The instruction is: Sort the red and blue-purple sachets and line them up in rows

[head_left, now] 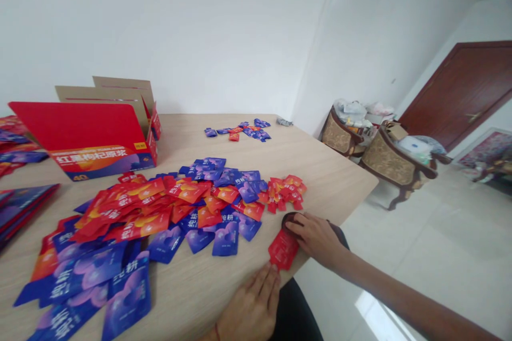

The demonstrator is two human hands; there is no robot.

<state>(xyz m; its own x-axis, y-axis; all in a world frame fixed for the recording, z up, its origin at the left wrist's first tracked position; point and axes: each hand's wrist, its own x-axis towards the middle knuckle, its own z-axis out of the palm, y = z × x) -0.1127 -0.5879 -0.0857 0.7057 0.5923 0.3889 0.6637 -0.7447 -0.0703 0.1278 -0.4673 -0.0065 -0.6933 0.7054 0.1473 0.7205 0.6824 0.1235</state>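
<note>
A red sachet [284, 249] with its pale-printed back facing up lies near the table's right front edge. My left hand [256, 301] has its fingers together, with the tips closed on the near end of the sachet. At the far end, my right hand [320, 237] grips a dark round object [288, 219], perhaps a roll of tape, which rests against the sachet. Its underside is hidden. To the left, a big loose pile of red sachets [138, 205] and blue sachets [226, 237] spreads over the table. Small red-orange pieces [286, 192] form a cluster just beyond my right hand.
An open red carton [100, 141] stands at the back left of the wooden table [320, 162]. More small packets [256, 130] lie near the wall. Dark-blue flat packaging [24, 208] sits at the left edge. Beyond the table are loaded armchairs [394, 162] and a brown door [460, 90].
</note>
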